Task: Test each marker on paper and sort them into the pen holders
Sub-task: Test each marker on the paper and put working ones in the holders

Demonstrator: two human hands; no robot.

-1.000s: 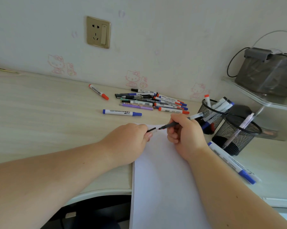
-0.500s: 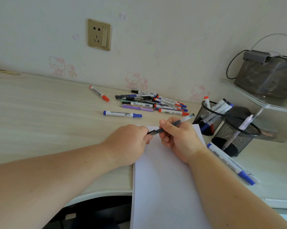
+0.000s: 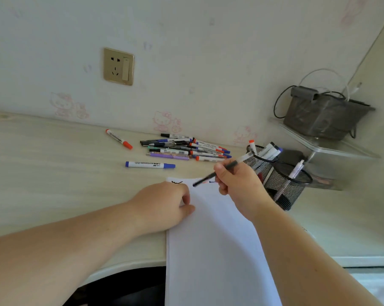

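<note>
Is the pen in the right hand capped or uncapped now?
Uncapped: the dark pen in the right hand shows a bare narrow tip angled over the paper.

White paper (image 3: pixel 217 239) w/ black squiggle (image 3: pixel 177 182); black mesh pen holders (image 3: pixel 285 186); pale woodgrain table (image 3: pixel 54 164); gold socket (image 3: pixel 118 66) at 11 o'clock.
</note>
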